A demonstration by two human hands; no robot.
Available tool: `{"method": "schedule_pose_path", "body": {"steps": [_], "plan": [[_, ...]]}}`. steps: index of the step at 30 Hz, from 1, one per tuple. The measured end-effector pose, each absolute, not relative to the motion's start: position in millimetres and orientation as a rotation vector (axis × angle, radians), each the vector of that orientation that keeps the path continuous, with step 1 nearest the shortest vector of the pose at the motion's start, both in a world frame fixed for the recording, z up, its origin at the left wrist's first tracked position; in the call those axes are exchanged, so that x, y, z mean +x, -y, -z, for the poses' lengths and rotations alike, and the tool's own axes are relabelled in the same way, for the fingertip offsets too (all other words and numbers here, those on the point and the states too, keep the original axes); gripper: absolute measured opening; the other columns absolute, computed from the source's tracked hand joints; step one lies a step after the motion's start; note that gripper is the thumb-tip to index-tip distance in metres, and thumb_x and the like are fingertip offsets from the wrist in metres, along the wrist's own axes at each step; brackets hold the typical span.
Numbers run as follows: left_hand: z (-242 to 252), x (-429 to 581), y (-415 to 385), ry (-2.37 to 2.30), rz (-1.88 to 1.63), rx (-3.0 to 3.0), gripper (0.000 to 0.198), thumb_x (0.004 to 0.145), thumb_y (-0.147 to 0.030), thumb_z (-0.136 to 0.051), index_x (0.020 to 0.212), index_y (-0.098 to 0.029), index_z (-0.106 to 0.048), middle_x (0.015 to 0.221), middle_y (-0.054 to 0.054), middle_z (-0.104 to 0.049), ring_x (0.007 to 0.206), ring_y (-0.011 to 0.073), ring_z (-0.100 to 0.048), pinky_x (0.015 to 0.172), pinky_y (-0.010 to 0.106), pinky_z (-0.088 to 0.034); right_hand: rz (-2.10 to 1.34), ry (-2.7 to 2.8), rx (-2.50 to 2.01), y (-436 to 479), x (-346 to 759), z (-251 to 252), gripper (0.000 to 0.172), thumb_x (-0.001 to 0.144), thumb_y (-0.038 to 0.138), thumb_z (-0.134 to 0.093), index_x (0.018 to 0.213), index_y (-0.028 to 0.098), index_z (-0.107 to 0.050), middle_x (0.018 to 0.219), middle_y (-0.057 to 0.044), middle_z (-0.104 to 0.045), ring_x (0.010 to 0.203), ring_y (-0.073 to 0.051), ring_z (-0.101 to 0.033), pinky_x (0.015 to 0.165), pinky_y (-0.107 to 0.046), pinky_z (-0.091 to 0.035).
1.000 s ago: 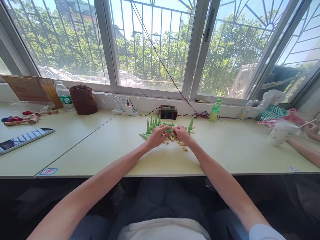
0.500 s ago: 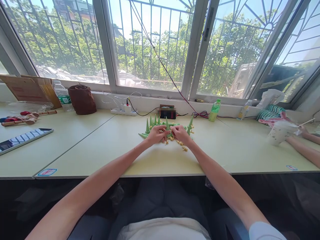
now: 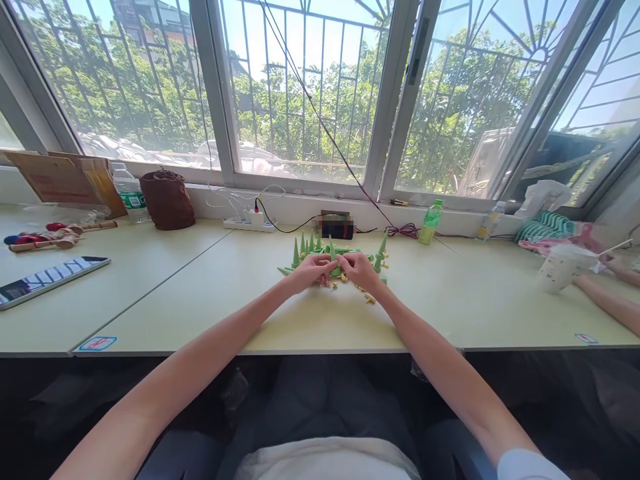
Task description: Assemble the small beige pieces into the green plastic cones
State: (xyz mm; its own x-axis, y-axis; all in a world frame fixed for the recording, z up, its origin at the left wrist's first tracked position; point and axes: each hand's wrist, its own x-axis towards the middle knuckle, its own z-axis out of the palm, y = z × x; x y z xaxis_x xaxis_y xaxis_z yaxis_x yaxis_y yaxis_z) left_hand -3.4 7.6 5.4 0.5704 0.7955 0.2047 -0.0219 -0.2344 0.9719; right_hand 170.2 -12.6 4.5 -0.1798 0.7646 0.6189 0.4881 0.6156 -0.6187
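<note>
In my left hand (image 3: 314, 268) a green cone (image 3: 333, 249) stands upright, pinched between closed fingers. My right hand (image 3: 358, 268) is closed too, its fingertips pressed against the side of that cone; whatever they pinch is hidden. Several more green cones (image 3: 296, 253) stand upright behind my left hand. Right of my right hand, another green cone (image 3: 381, 252) carries small yellow pieces on its side. Loose yellow pieces (image 3: 370, 299) lie on the table in front of my hands, and green parts lie behind them.
Behind the cones a dark device (image 3: 337, 225) leans by the wall, near a power strip (image 3: 249, 223). A green bottle (image 3: 430, 223) and a plastic cup (image 3: 565, 268) stand to the right, near another person's arm (image 3: 607, 301). A tablet (image 3: 53, 283) and brown bag (image 3: 167, 200) are left.
My right fingertips have moved slightly left and closed in against the cone in my left hand. The cone has shifted a little left. The view has moved slightly.
</note>
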Motion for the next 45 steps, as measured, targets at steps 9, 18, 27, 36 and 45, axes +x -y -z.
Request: {"method": "schedule_pose_path", "body": {"steps": [9,18,27,36,45], "plan": [[-6.6,-2.0,-6.8,-0.616,-0.862,1.625,0.046,0.075,-0.059,-0.069,0.084,-0.015,-0.060,0.048,-0.004,-0.047,0.040,0.0080,-0.046,0.037,0.020,-0.034,-0.286,1.854,-0.959,18.3,167.4,-4.6,0.047,0.085,0.048,-0.056,0.055,0.019,-0.034,0.052,0.005,-0.030,0.053,-0.009,-0.026,0.051,-0.024,-0.022],[-4.7,-5.5,-6.7,-0.591,-0.772,1.662,0.043,0.080,-0.057,-0.064,0.084,-0.015,-0.056,0.044,-0.004,-0.048,0.038,0.0063,-0.041,0.037,0.018,-0.031,-0.164,1.917,-0.976,21.0,166.2,-3.4,0.045,0.084,0.044,-0.055,0.055,0.019,-0.032,0.049,0.006,-0.031,0.051,-0.008,-0.025,0.051,-0.024,-0.023],[-3.0,-7.0,-7.3,-0.577,-0.736,1.711,0.042,0.082,-0.055,-0.062,0.085,-0.013,-0.059,0.045,-0.005,-0.046,0.039,0.0060,-0.041,0.038,0.018,-0.030,-0.105,1.991,-0.980,22.4,168.0,-3.2,0.042,0.084,0.041,-0.054,0.055,0.019,-0.033,0.050,0.005,-0.032,0.051,-0.008,-0.026,0.051,-0.024,-0.024],[-4.1,-7.9,-7.1,-0.592,-0.716,1.715,0.041,0.081,-0.055,-0.063,0.084,-0.014,-0.057,0.045,-0.005,-0.045,0.039,0.0057,-0.040,0.038,0.018,-0.029,-0.092,2.025,-0.985,22.7,168.9,-3.4,0.041,0.086,0.040,-0.052,0.055,0.019,-0.034,0.051,0.005,-0.031,0.052,-0.008,-0.026,0.052,-0.024,-0.024],[-3.0,-5.1,-8.7,-0.680,-0.832,1.773,0.037,0.084,-0.055,-0.059,0.082,-0.019,-0.049,0.042,-0.007,-0.043,0.032,0.0071,-0.039,0.034,0.019,-0.027,-0.186,1.966,-1.016,17.3,168.7,-3.9,0.050,0.089,0.055,-0.047,0.055,0.019,-0.039,0.052,0.004,-0.035,0.052,-0.010,-0.031,0.052,-0.025,-0.026]]}}
